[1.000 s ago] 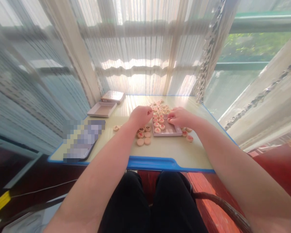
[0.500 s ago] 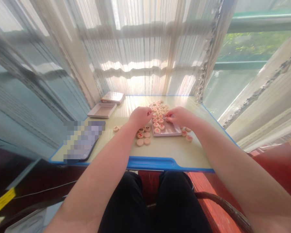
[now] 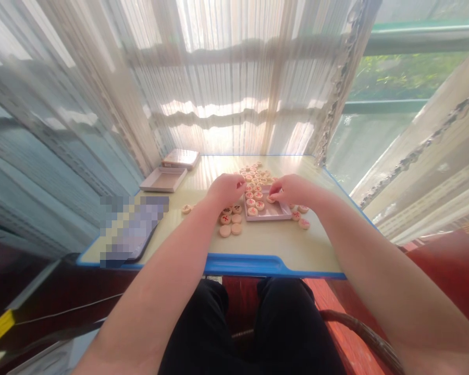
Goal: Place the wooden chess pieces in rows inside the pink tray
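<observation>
My right hand (image 3: 287, 188) is over a shallow pinkish box (image 3: 279, 212), its fingers pinching a round Chinese chess piece (image 3: 270, 199) inside the box. Red-marked pieces (image 3: 251, 202) stand in two columns along the box's left side. At the box's left rim, my left hand (image 3: 230, 188) is closed with curled fingers; what they hold, if anything, is hidden. Beyond the box lies a heap of loose pieces (image 3: 254, 169). Below my left wrist sit several pieces, some black-marked and some blank (image 3: 236, 229). More red-marked pieces (image 3: 304, 224) lie right of the box.
At the table's back left are an empty box half (image 3: 164, 179) and a closed-looking box (image 3: 181, 158). A phone (image 3: 135, 234), partly blurred, lies at the left edge. One piece (image 3: 186, 209) sits alone left of my forearm. Curtains (image 3: 226, 78) hang behind the blue-edged table (image 3: 250, 264).
My right hand has moved slightly down and to the right, bringing the chess piece lower into the box. My left hand has stayed nearly in place.
</observation>
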Demonstrator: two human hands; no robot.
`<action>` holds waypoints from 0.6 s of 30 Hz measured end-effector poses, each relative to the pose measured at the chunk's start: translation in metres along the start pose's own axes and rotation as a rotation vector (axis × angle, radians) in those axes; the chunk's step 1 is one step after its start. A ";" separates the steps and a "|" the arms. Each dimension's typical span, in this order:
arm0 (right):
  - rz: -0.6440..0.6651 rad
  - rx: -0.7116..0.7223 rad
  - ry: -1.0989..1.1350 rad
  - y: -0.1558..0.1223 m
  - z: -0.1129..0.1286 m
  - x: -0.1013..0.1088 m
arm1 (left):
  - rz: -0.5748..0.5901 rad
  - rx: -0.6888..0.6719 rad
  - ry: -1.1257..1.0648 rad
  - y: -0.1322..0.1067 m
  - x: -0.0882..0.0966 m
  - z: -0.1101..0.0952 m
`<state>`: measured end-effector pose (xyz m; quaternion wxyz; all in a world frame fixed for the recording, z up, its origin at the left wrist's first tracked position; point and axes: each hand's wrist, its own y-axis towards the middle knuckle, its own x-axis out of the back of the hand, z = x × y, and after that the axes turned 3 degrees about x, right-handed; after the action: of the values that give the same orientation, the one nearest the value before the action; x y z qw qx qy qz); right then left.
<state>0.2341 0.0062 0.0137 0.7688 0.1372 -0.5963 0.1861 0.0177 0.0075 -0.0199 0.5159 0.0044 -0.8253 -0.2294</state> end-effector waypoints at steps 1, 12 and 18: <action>0.018 0.006 0.017 -0.002 0.001 0.001 | -0.001 -0.001 0.005 0.000 0.000 0.000; 0.249 0.090 0.094 -0.009 0.005 0.012 | 0.009 0.003 0.045 0.000 0.003 -0.002; 0.282 0.105 0.128 -0.009 0.006 0.012 | 0.005 0.003 0.068 -0.001 0.003 -0.003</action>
<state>0.2357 -0.0032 0.0269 0.7633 0.0799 -0.5487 0.3317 0.0185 0.0045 -0.0165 0.5441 0.0109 -0.8078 -0.2266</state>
